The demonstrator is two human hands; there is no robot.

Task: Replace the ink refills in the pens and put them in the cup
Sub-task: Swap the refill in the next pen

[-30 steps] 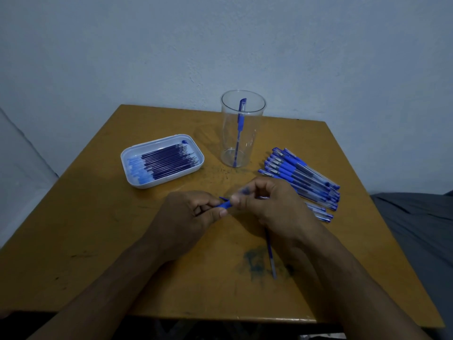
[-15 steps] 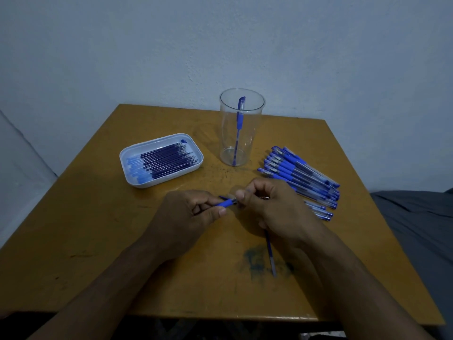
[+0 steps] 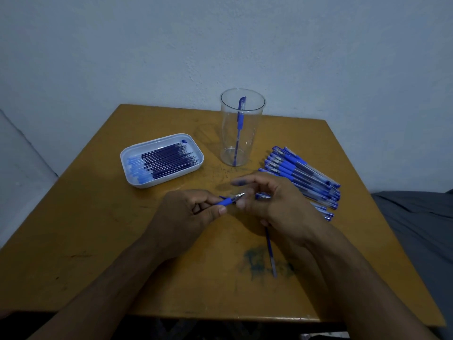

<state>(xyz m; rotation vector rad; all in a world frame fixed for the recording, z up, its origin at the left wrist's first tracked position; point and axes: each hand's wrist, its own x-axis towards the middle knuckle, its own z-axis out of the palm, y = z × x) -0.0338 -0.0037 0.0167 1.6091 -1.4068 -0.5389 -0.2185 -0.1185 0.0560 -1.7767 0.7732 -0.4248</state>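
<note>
A mustard-yellow wooden counter [image 3: 93,241] fills the middle and lower frame, its top scuffed, with a smeared blue-green ink stain [image 3: 255,262] low and right of centre. Behind it a pale, rough-plastered wall [image 3: 220,45] takes up the whole upper frame; dark grey fabric [image 3: 421,229] shows at the right edge.

At centre, the left hand [image 3: 186,222] grips a pen [image 3: 229,200] by its blue grip section between thumb and curled fingers, the metal tip pointing right. The right hand [image 3: 274,204] sits just beside that tip with its fingers loosely bent and blurred; whether it pinches something small I cannot tell. A loose ink refill [image 3: 270,253] lies on the counter below the right hand, running down onto the stain.

In the upper middle stands a clear cup [image 3: 230,133] with one capped pen [image 3: 239,128] leaning inside. Left of it, a white tray [image 3: 127,158] holds a row of dark refills [image 3: 166,160]. At right centre lies a heap of blue pens [image 3: 301,175], just beyond the right hand.
</note>
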